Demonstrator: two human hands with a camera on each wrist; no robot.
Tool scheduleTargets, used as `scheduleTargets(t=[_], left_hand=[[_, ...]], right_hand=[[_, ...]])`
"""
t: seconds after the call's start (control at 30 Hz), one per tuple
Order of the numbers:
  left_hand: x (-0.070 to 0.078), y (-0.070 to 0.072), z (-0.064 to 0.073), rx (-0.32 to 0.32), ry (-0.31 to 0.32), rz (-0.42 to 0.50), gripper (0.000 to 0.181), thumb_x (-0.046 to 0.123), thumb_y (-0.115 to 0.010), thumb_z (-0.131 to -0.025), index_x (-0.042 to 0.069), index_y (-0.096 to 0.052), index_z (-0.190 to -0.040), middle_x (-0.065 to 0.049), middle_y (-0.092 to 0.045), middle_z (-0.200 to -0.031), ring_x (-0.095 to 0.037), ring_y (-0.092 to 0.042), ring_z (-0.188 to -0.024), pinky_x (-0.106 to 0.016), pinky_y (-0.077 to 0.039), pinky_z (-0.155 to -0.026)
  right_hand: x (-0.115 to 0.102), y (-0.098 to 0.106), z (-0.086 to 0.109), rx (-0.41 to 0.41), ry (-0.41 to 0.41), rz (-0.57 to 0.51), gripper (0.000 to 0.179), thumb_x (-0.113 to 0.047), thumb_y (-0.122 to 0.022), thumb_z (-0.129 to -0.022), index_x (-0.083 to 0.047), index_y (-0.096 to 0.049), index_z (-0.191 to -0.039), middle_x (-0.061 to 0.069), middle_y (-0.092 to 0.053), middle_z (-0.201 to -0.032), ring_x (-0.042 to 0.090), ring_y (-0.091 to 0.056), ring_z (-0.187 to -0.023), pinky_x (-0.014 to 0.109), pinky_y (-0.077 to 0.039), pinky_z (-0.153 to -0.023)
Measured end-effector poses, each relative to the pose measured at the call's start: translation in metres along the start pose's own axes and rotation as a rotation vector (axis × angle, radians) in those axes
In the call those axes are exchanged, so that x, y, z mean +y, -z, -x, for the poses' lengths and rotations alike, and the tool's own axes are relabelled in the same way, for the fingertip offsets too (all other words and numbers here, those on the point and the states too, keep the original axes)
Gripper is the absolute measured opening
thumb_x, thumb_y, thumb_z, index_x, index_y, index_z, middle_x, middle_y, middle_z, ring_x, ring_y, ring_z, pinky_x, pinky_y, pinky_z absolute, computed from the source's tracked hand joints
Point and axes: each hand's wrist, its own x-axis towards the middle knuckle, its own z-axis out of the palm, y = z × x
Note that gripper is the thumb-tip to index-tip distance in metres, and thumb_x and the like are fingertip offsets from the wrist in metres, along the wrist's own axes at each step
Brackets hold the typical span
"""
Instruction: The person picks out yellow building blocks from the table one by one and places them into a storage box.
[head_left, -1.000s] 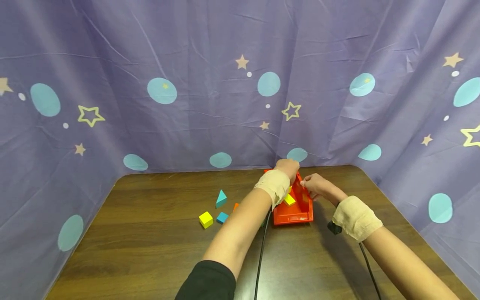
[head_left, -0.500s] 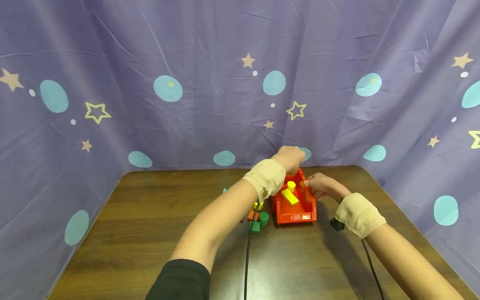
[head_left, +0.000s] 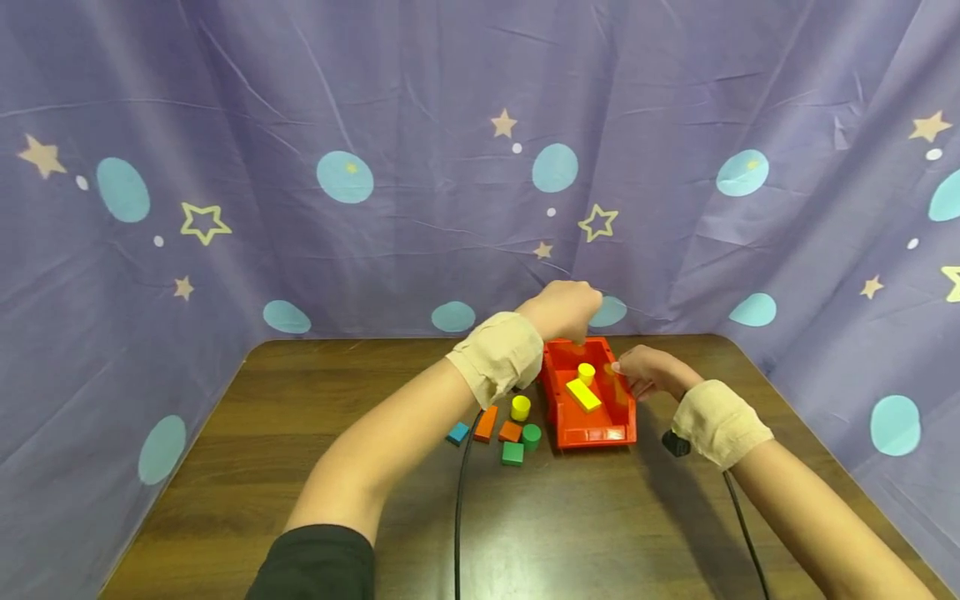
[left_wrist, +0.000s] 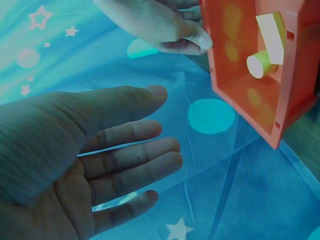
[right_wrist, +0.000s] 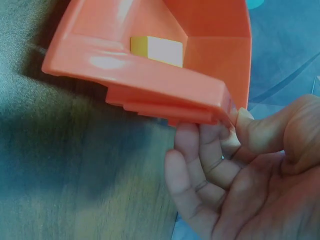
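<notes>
A red plastic bin [head_left: 596, 436] stands on the table, holding a yellow rectangular block [head_left: 583, 395] and a yellow cylinder [head_left: 587, 373]. My right hand [head_left: 651, 369] grips the bin's right side wall. In the right wrist view its thumb lies on the rim while the fingers [right_wrist: 187, 142] curl beneath it. Above the bin's back left corner hovers my left hand [head_left: 567, 310], apart from the bin. The left wrist view shows its fingers [left_wrist: 135, 162] spread loosely, with nothing between them.
Left of the bin lie a yellow cylinder [head_left: 521, 407], orange blocks [head_left: 486, 423], a green cylinder [head_left: 531, 437], a green block [head_left: 513, 453] and a blue block [head_left: 458, 433]. Cables [head_left: 459, 517] trail from both wrists. A patterned curtain [head_left: 405, 108] hangs behind the table.
My left hand has risen from the bin and shifted left, uncovering the yellow pieces inside. Its forearm now covers the yellow cube and blue triangle. The right hand keeps its grip.
</notes>
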Motion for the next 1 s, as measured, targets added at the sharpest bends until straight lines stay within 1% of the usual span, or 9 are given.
scheduleTargets(t=[0.1, 0.2, 0.27, 0.37, 0.57, 0.67, 0.8, 0.93, 1.0], left_hand=[[-0.001, 0.003, 0.008, 0.001, -0.014, 0.007, 0.02, 0.022, -0.078, -0.086, 0.014, -0.071, -0.102, 0.0, -0.068, -0.1, -0.017, -0.062, -0.091, -0.033, -0.055, -0.083], [-0.003, 0.005, 0.017, 0.007, -0.022, 0.025, 0.014, 0.021, -0.078, -0.086, 0.014, -0.067, -0.089, 0.001, -0.063, -0.088, -0.016, -0.059, -0.082, -0.032, -0.053, -0.077], [-0.006, 0.005, 0.022, 0.015, -0.025, 0.044, 0.019, 0.021, -0.077, -0.085, 0.015, -0.061, -0.078, 0.003, -0.058, -0.079, -0.014, -0.055, -0.076, -0.031, -0.051, -0.071], [-0.012, 0.003, 0.029, 0.006, -0.027, 0.078, 0.029, 0.021, -0.079, -0.084, 0.017, -0.054, -0.07, 0.005, -0.052, -0.071, -0.012, -0.049, -0.071, -0.029, -0.045, -0.065], [-0.019, 0.002, 0.047, -0.032, -0.036, 0.129, 0.034, 0.023, -0.08, -0.088, 0.017, -0.052, -0.068, 0.005, -0.045, -0.067, -0.011, -0.042, -0.066, -0.025, -0.038, -0.062], [-0.021, 0.002, 0.056, -0.028, -0.048, 0.129, 0.037, 0.019, -0.077, -0.088, 0.016, -0.048, -0.065, 0.004, -0.037, -0.066, -0.012, -0.037, -0.066, -0.026, -0.034, -0.06], [-0.023, -0.001, 0.064, -0.015, -0.062, 0.103, 0.041, 0.018, -0.078, -0.086, 0.017, -0.043, -0.064, 0.004, -0.033, -0.066, -0.013, -0.034, -0.068, -0.027, -0.033, -0.061], [-0.027, -0.008, 0.075, -0.005, -0.074, 0.105, 0.036, 0.02, -0.082, -0.084, 0.02, -0.052, -0.064, 0.008, -0.045, -0.064, -0.01, -0.043, -0.066, -0.026, -0.041, -0.063], [-0.029, -0.012, 0.083, -0.006, -0.078, 0.121, 0.036, 0.019, -0.083, -0.083, 0.02, -0.053, -0.063, 0.009, -0.045, -0.062, -0.01, -0.043, -0.064, -0.026, -0.042, -0.062]], right_hand=[[0.004, 0.002, -0.001, -0.016, 0.002, -0.011, 0.027, -0.022, -0.045, -0.106, 0.003, -0.057, -0.101, 0.015, -0.065, -0.095, 0.019, -0.066, -0.075, 0.039, -0.06, -0.079], [0.007, 0.004, -0.002, -0.037, 0.007, -0.035, 0.027, -0.021, -0.046, -0.104, 0.001, -0.059, -0.095, 0.015, -0.066, -0.094, 0.019, -0.065, -0.075, 0.039, -0.06, -0.079], [0.008, 0.005, -0.002, -0.04, 0.009, -0.056, 0.026, -0.02, -0.048, -0.103, 0.001, -0.06, -0.093, 0.013, -0.065, -0.091, 0.019, -0.065, -0.075, 0.04, -0.06, -0.08], [0.006, 0.006, -0.001, -0.039, 0.011, -0.082, 0.023, -0.018, -0.05, -0.103, 0.0, -0.061, -0.093, 0.009, -0.063, -0.087, 0.019, -0.063, -0.074, 0.04, -0.06, -0.079], [0.003, 0.009, -0.001, -0.049, 0.02, -0.112, 0.018, -0.016, -0.051, -0.103, -0.002, -0.058, -0.093, 0.005, -0.057, -0.082, 0.018, -0.06, -0.074, 0.034, -0.058, -0.073], [0.003, 0.01, -0.001, -0.059, 0.023, -0.123, 0.016, -0.016, -0.05, -0.103, -0.004, -0.056, -0.094, 0.005, -0.056, -0.083, 0.018, -0.06, -0.076, 0.033, -0.058, -0.074], [0.003, 0.011, -0.002, -0.065, 0.031, -0.112, 0.017, -0.017, -0.049, -0.105, -0.002, -0.056, -0.098, 0.006, -0.056, -0.085, 0.018, -0.061, -0.077, 0.034, -0.059, -0.076], [0.003, 0.009, -0.003, -0.065, 0.035, -0.103, 0.019, -0.018, -0.049, -0.104, -0.001, -0.056, -0.098, 0.005, -0.058, -0.084, 0.017, -0.059, -0.076, 0.033, -0.058, -0.075], [0.003, 0.007, -0.004, -0.067, 0.035, -0.101, 0.019, -0.018, -0.049, -0.104, -0.002, -0.056, -0.096, 0.005, -0.058, -0.083, 0.017, -0.058, -0.075, 0.034, -0.057, -0.076]])
